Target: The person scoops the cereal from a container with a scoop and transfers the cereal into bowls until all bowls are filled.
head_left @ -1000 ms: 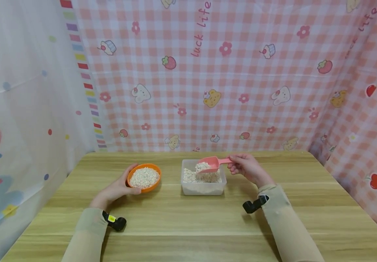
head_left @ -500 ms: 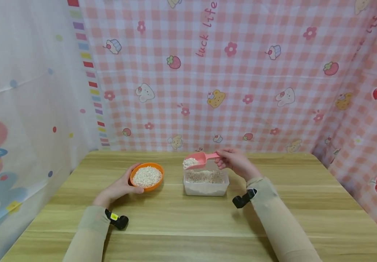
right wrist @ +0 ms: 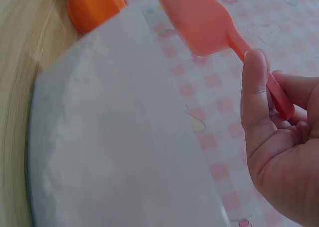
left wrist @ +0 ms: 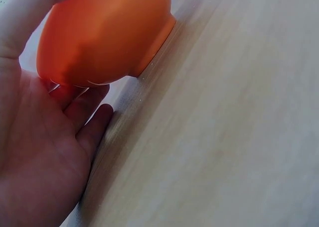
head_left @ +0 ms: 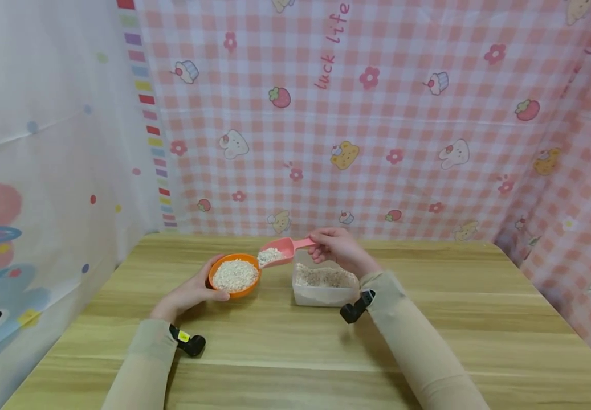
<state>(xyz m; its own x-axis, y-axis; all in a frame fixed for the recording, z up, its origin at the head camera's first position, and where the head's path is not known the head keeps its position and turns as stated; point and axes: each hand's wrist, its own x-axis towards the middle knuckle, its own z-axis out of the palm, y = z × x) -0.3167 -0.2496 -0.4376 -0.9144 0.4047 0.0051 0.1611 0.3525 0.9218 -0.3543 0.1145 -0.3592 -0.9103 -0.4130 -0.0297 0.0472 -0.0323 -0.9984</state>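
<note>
My left hand (head_left: pixel 192 292) holds an orange bowl (left wrist: pixel 104 38) by its left side, thumb at the near side and fingers round the far side. The bowl stands on the table, filled with pale oat-like flakes (head_left: pixel 235 275). Between thumb and curled fingers, my right hand (head_left: pixel 343 249) grips the handle of a pink scoop (right wrist: pixel 199 20). The scoop carries a heap of flakes (head_left: pixel 270 256), its tip level with the bowl's right rim. Below the right hand sits a translucent plastic box (head_left: pixel 326 296), partly full of flakes; my hand and wrist hide some of its rim.
The wooden table (head_left: pixel 274 347) runs back to a pink checked curtain (head_left: pixel 357 188). A white printed curtain (head_left: pixel 59 171) hangs on the left. Black wrist cameras sit on both beige sleeves, the right one close beside the box.
My right hand has lifted the loaded scoop out of the box and carried it left to the bowl's edge. The left hand stays on the bowl. The head view has shifted slightly.
</note>
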